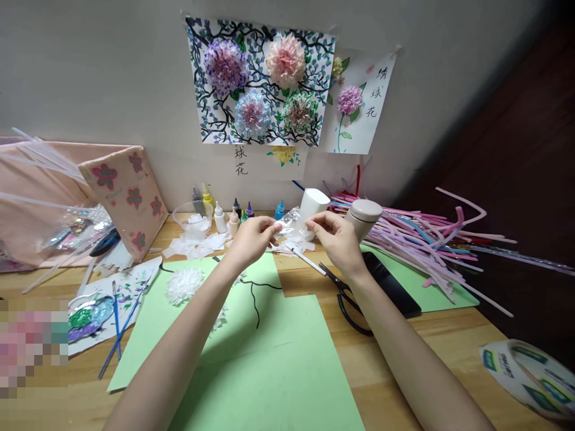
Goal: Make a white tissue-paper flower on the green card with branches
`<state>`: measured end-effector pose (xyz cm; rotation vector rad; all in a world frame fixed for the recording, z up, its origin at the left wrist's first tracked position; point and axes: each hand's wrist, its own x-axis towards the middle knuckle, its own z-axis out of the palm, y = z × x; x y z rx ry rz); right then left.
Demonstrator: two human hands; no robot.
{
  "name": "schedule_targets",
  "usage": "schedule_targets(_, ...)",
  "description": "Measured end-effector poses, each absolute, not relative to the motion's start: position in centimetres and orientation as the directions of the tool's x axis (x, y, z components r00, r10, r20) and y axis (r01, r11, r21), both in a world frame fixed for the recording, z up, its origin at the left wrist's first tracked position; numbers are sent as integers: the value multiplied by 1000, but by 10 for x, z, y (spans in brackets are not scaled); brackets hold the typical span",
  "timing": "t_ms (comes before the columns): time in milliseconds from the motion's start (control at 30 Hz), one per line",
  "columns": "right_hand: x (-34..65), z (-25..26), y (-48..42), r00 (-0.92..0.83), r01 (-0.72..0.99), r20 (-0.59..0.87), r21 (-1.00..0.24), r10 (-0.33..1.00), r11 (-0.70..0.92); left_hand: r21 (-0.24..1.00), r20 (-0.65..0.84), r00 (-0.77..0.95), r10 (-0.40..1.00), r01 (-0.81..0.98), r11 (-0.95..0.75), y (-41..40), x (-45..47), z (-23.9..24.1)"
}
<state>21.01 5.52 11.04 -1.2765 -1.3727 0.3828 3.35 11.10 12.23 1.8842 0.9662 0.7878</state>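
Note:
My left hand (256, 236) is raised over the far part of a light green sheet (287, 359), its thumb and fingertips pressed together. Facing it, my right hand (335, 242) pinches with thumb and forefinger. Anything between the fingertips is too small to make out. Crinkled clear plastic (293, 222) shows behind the gap between them. On the green sheet are a fluffy white paper flower (184, 285) and thin black branch lines (255, 299); my left forearm covers part of these. Black-handled scissors (344, 287) lie beneath my right wrist, near a white stick (305, 260).
Small paint bottles (220, 216) and white paper scraps (193, 246) line the back. A white container (314, 203), lidded cup (365, 216), black phone (390, 284) and pipe cleaners (404, 239) are to the right. Brushes (117, 335), a palette (92, 314) and tape roll (530, 371) flank the sheet.

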Motion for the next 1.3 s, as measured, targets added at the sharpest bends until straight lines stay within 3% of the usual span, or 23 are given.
schedule_targets(200, 211, 114, 55, 119, 395, 449, -839, 885, 373, 775, 165, 551, 818, 441, -453, 109, 27, 125)
schedule_targets(467, 204, 102, 61, 148, 277, 350, -913, 925, 300, 682, 207, 654, 727, 437, -587, 99, 33, 127)
schedule_targets(567, 209, 98, 61, 60, 427, 297, -871, 953, 244, 633, 150, 670, 727, 500, -591, 101, 31, 123)
schedule_targets(700, 219, 86, 62, 4, 739, 105, -670, 994, 68, 494, 78, 620, 780, 656, -571, 110, 25, 113)
schedule_targets(767, 220, 74, 66, 56, 781, 13, -624, 998, -35, 411, 55, 610, 790, 708, -575, 113, 28, 104)
schedule_targets(900, 215, 50, 74, 87, 748, -46, -657, 995, -96, 263, 2, 648, 762, 735, -625, 110, 46, 78)
schedule_targets(1167, 211, 43, 78, 93, 554, -121, -819, 988, -152, 290, -5, 653, 757, 725, -624, 114, 58, 50)
schedule_targets(1300, 213, 52, 78, 76, 429, -121, -892, 990, -142, 410, 48, 664, 746, 668, -621, 121, 53, 55)
